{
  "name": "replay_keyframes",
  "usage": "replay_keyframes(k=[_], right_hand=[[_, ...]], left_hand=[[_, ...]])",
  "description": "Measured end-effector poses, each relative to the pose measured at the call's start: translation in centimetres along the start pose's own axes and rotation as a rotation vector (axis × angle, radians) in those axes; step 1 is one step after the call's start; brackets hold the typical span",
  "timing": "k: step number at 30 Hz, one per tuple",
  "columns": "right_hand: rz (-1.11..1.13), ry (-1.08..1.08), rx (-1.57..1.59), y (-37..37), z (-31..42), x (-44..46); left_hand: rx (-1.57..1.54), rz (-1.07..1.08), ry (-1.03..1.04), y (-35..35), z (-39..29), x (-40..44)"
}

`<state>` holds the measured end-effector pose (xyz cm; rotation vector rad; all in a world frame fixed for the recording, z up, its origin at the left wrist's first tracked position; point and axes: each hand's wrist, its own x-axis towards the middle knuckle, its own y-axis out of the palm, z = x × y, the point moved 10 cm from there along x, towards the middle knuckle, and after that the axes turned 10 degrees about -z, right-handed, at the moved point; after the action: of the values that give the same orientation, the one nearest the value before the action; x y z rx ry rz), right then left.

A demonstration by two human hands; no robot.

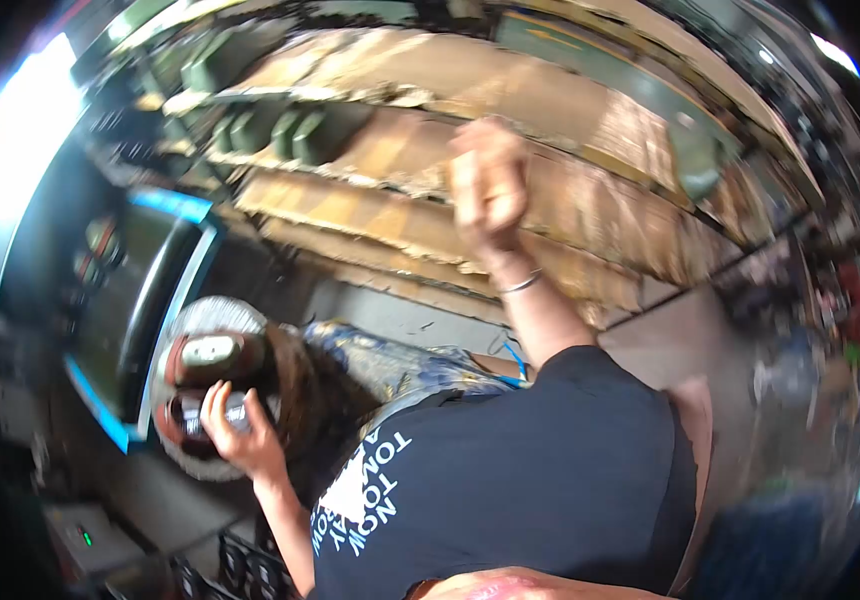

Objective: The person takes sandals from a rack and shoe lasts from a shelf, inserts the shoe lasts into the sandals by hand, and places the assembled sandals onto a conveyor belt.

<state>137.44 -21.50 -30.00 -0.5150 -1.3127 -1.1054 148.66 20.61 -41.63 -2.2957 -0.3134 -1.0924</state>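
Left hand [247,447] at 8 o'clock: fingers laid over a dark elongated piece [186,414] on the round surface [212,312]; grip cannot be determined. A reddish-brown piece [218,373] lies just beside. Right hand [491,185], 1 o'clock: raised before shelves [590,195], fingers partly curled, blurred; grip undetermined. Green pieces [307,140] stand at 11 o'clock.

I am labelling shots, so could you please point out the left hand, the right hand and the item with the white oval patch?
Left hand [243,436]: head view, middle of the hand.
Right hand [491,186]: head view, middle of the hand.
Item with the white oval patch [209,350]: head view, on the patch.
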Motion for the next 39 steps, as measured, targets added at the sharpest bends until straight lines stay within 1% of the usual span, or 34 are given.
replay_keyframes(k=[1, 2, 3, 5, 7, 9, 11, 12, 13, 15, 17, 19, 20, 21, 22, 23, 24, 25, 26, 27, 29, 31, 33, 34, 35, 37, 38, 39], right_hand=[[-0.108, -0.055, -0.237, -5.9, -1.8, 2.8], [-0.105, -0.225, -0.643, -10.0, 0.0, 6.4], [-0.118, -0.385, -0.890, -14.4, 0.0, 8.7], [-0.199, -0.402, -1.248, -20.8, -0.6, 12.0], [-0.382, -0.117, -1.228, -28.4, -3.1, 13.7], [-0.361, 0.233, -1.131, -36.2, -8.8, 14.2], [-0.138, 0.379, -0.981, -37.9, -12.9, 15.3], [-0.076, 0.419, -1.038, -37.8, -13.5, 16.0], [-0.012, 0.452, -1.098, -37.6, -13.8, 16.4], [-0.121, 0.613, -0.764, -38.6, -15.9, 16.7], [-0.311, 1.038, -0.356, -41.1, -19.1, 15.3], [-0.141, 0.886, -0.240, -35.9, -16.9, 15.3], [-0.100, 0.874, -0.180, -31.9, -15.0, 14.3], [-0.054, 0.875, -0.115, -27.0, -12.9, 12.9], [0.106, 0.923, 0.034, -21.0, -10.8, 11.1], [0.265, 0.968, 0.194, -14.7, -8.5, 9.1], [0.363, 0.990, 0.287, -8.6, -5.9, 7.0], [0.455, 1.007, 0.377, -3.4, -3.3, 4.4], [0.547, 1.057, 0.393, 0.4, -2.5, 1.3], [0.633, 1.094, 0.403, 3.7, -1.3, -1.7], [0.871, 1.217, 0.405, 10.5, 4.6, -7.4], [1.081, 1.330, 0.495, 14.5, 7.1, -12.8], [1.187, 1.431, 0.519, 17.8, 10.9, -16.0], [1.225, 1.405, 0.553, 19.2, 11.9, -17.3], [1.260, 1.380, 0.583, 20.3, 12.5, -19.1], [1.278, 1.190, 0.620, 22.5, 14.3, -22.7], [1.253, 1.125, 0.621, 23.6, 15.6, -24.5], [1.227, 1.060, 0.623, 24.8, 17.0, -26.3]], left_hand=[[0.014, -0.034, 0.009, -1.2, 0.3, -0.2], [0.001, -0.035, 0.009, -2.0, 0.8, -0.2], [-0.004, -0.043, 0.001, -2.7, 1.3, -0.1], [0.052, -0.070, -0.016, -3.7, 2.0, 0.3], [0.061, -0.085, -0.035, -4.5, 2.4, 0.7], [0.048, -0.089, -0.092, -5.1, 2.8, 1.0], [-0.003, -0.073, -0.122, -5.5, 3.8, 0.8], [-0.015, -0.071, -0.172, -5.7, 4.7, 0.4], [-0.094, -0.088, -0.206, -5.9, 5.1, 0.3], [-0.081, -0.097, -0.301, -6.7, 6.1, -0.1], [-0.138, -0.127, -0.364, -7.6, 8.0, -0.6], [-0.114, -0.211, -0.345, -9.2, 9.0, 0.1], [-0.158, -0.269, -0.340, -10.0, 10.6, 0.4], [-0.166, -0.332, -0.356, -10.3, 13.2, 0.5], [-0.232, -0.400, -0.378, -10.7, 16.0, 0.7], [-0.107, -0.405, -0.428, -11.3, 17.9, 1.2], [-0.067, -0.465, -0.324, -11.8, 19.6, 1.9], [-0.016, -0.460, -0.348, -12.0, 21.4, 2.6], [0.143, -0.416, -0.386, -12.1, 23.8, 2.8], [0.126, -0.382, -0.507, -11.5, 26.8, 2.7], [0.233, -0.317, -0.488, -10.5, 29.8, 3.0], [0.109, -0.218, -0.545, -8.4, 32.5, 2.6], [-0.113, -0.102, -0.597, -6.0, 33.2, 2.1], [-0.155, -0.019, -0.670, -5.3, 33.5, 1.6], [-0.224, -0.028, -0.702, -5.1, 33.2, 1.4], [-0.294, -0.054, -0.698, -4.5, 32.8, 0.9], [-0.233, -0.037, -0.674, -4.5, 31.7, 0.8], [-0.410, -0.109, -0.571, -3.0, 32.2, 0.2]])
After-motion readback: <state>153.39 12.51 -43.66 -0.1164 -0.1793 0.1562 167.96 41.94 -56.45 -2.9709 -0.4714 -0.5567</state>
